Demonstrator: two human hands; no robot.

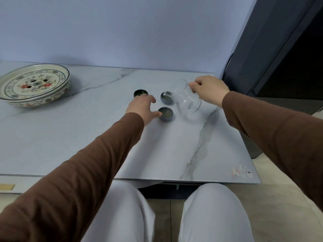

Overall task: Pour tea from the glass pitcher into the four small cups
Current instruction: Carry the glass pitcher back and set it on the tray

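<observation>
My right hand [208, 90] grips the clear glass pitcher [187, 100] by its handle. The pitcher is tilted left, its spout over the rim of a small dark cup [165, 98], and its glass looks almost empty. A second cup [166, 114] holding pale tea stands nearer to me. A third cup [140, 93] stands at the far left of the group. My left hand [142, 108] lies low over the table between these cups, fingers spread, its thumb at the near cup's rim. It hides whatever is beneath it; only three cups show.
A large painted ceramic tea tray [10, 96] with drain holes sits at the table's far left. The marble table [174, 145] ends on the right next to a dark cabinet [272, 49]. A wall runs behind. My knees are under the front edge.
</observation>
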